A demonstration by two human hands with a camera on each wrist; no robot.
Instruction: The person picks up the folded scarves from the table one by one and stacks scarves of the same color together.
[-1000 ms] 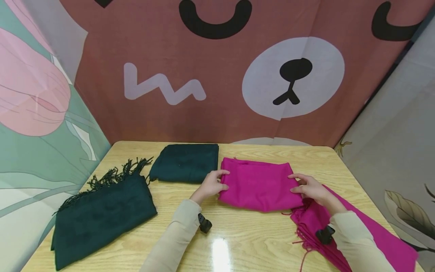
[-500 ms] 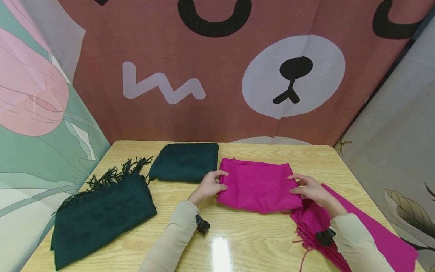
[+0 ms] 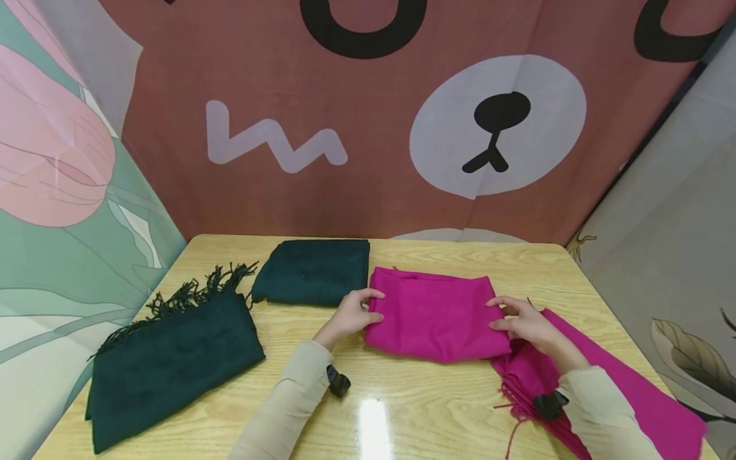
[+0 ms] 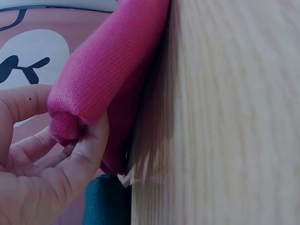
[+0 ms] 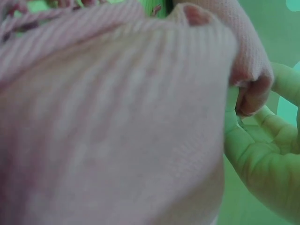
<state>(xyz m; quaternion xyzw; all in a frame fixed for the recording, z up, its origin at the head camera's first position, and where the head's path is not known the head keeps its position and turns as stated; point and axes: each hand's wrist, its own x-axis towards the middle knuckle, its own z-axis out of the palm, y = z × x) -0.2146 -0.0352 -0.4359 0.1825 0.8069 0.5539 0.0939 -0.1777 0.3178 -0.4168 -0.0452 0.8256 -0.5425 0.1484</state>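
A folded magenta scarf (image 3: 437, 319) lies right of the table's middle, with a hand at each short side. My left hand (image 3: 349, 317) pinches its left side; in the left wrist view the thumb (image 4: 91, 145) goes under the rolled fold and the other fingers lie on the far side. At the opposite side my right hand (image 3: 526, 324) grips the right edge between thumb and fingers. The right wrist view shows that hand (image 5: 267, 154) around the folded edge, partly hidden behind a second magenta scarf (image 5: 131, 122), which lies fringed under the right forearm.
A folded dark green scarf (image 3: 316, 271) lies at the back, close beside the magenta one. Another dark green scarf (image 3: 178, 370), fringe along its far side, covers the left of the wooden table (image 3: 322, 421). Printed cloth (image 3: 276, 204) hangs behind the table.
The left side of the folded magenta scarf has shifted slightly left and toward me, with the left hand moving along. The right hand has stayed nearly in place, still gripping.
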